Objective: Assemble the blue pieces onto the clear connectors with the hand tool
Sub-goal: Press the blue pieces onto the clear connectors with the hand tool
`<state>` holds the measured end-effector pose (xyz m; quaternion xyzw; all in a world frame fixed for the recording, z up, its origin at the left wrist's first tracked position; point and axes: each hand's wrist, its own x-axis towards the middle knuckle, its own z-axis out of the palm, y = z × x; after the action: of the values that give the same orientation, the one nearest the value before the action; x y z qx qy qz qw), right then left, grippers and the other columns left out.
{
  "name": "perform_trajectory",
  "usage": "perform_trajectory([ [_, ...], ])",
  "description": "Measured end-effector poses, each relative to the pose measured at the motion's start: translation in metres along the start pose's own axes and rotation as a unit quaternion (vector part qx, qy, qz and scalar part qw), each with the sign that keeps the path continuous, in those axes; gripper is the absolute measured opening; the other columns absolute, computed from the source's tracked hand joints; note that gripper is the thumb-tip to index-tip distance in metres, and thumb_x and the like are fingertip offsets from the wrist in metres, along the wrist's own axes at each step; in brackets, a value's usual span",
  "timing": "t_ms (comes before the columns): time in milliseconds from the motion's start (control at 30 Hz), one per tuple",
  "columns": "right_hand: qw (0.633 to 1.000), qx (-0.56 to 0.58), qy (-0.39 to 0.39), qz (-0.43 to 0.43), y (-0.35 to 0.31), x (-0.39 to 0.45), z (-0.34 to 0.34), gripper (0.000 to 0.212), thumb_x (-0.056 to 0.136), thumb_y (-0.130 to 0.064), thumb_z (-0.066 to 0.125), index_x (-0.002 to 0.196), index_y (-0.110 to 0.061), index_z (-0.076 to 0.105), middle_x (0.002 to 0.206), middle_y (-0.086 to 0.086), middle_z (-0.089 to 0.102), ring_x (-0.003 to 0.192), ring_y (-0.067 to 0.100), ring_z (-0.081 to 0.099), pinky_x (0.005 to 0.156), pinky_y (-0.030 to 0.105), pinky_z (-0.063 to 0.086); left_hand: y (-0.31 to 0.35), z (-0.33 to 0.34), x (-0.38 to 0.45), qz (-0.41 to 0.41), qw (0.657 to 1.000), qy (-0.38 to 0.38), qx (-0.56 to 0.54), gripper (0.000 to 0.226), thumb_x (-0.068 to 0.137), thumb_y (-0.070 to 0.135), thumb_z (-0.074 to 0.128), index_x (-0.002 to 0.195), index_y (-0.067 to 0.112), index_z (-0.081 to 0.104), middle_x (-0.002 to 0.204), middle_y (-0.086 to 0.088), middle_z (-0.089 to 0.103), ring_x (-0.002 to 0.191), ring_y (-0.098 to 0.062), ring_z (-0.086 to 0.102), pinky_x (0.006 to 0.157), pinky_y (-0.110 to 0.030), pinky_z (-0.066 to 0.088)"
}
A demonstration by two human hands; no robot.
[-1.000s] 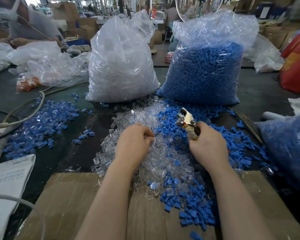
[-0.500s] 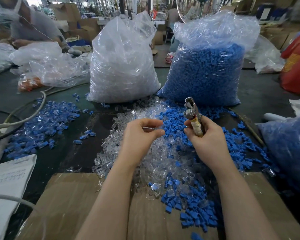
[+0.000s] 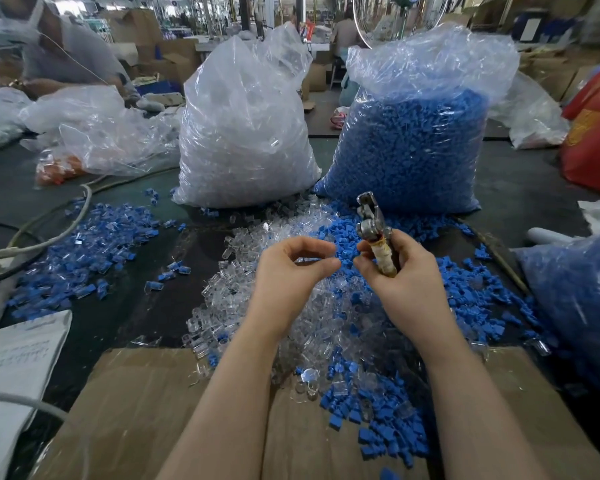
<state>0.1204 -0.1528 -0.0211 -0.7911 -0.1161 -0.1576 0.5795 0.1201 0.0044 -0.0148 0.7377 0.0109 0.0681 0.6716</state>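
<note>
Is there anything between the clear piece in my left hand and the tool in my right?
Nothing visible. The left hand pinches what looks like a clear connector just left of the hand tool, which the right hand holds upright; only open air lies between them.

hand tool (image 3: 374, 233) upright (metal head up), gripped

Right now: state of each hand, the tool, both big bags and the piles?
Left hand: raised over the piles, pinching a clear connector.
Right hand: gripping the hand tool, head up.
Hand tool jaws: cannot tell if open.
Clear bag: upright, top open, full.
Blue bag: upright, top open, full.
Assembled pile: loose, left of the hands.
</note>
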Motion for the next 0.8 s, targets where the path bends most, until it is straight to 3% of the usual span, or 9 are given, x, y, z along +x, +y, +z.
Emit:
perform_trajectory([
  [167, 1.0, 0.013, 0.005, 0.003, 0.0, -0.001, 0.0, 0.02, 0.088, -0.013, 0.071, 0.087, -0.03, 0.061, 0.088, -0.009, 0.067, 0.077, 0.011, 0.063, 0.069, 0.02, 0.05, 0.0, 0.007, -0.002, 0.003, 0.998, 0.038, -0.05, 0.013, 0.074, 0.007, 0.083, 0.08, 0.016, 0.075, 0.078, 0.001, 0.075, 0.073, -0.008, 0.067, 0.071, -0.021, 0.056],
  [367, 1.0, 0.014, 0.009, 0.005, 0.0, -0.001, 0.001, 0.016, 0.088, -0.014, 0.071, 0.088, -0.026, 0.062, 0.087, -0.006, 0.066, 0.078, 0.014, 0.062, 0.069, 0.025, 0.051, 0.002, 0.008, -0.004, -0.015, 0.993, 0.037, -0.11, 0.012, 0.081, 0.001, 0.075, 0.082, 0.012, 0.074, 0.073, -0.002, 0.074, 0.069, -0.01, 0.07, 0.062, -0.016, 0.052],
  [533, 1.0, 0.009, 0.011, 0.004, -0.002, -0.001, 0.002, 0.019, 0.088, -0.012, 0.071, 0.087, -0.029, 0.061, 0.086, -0.012, 0.066, 0.077, 0.01, 0.061, 0.065, 0.016, 0.049, 0.005, 0.009, -0.005, -0.023, 0.995, 0.028, -0.096, 0.009, 0.082, 0.0, 0.074, 0.085, 0.008, 0.073, 0.074, -0.005, 0.074, 0.071, -0.014, 0.073, 0.062, -0.019, 0.054],
  [800, 0.999, -0.013, 0.035, 0.006, -0.002, -0.002, 0.003, 0.024, 0.086, -0.01, 0.07, 0.083, -0.031, 0.059, 0.079, -0.01, 0.066, 0.071, 0.012, 0.06, 0.063, 0.023, 0.049, 0.005, 0.012, -0.006, 0.015, 0.999, 0.037, -0.029, 0.015, 0.078, 0.003, 0.078, 0.075, 0.017, 0.073, 0.071, -0.003, 0.074, 0.071, -0.016, 0.074, 0.064, -0.024, 0.057],
])
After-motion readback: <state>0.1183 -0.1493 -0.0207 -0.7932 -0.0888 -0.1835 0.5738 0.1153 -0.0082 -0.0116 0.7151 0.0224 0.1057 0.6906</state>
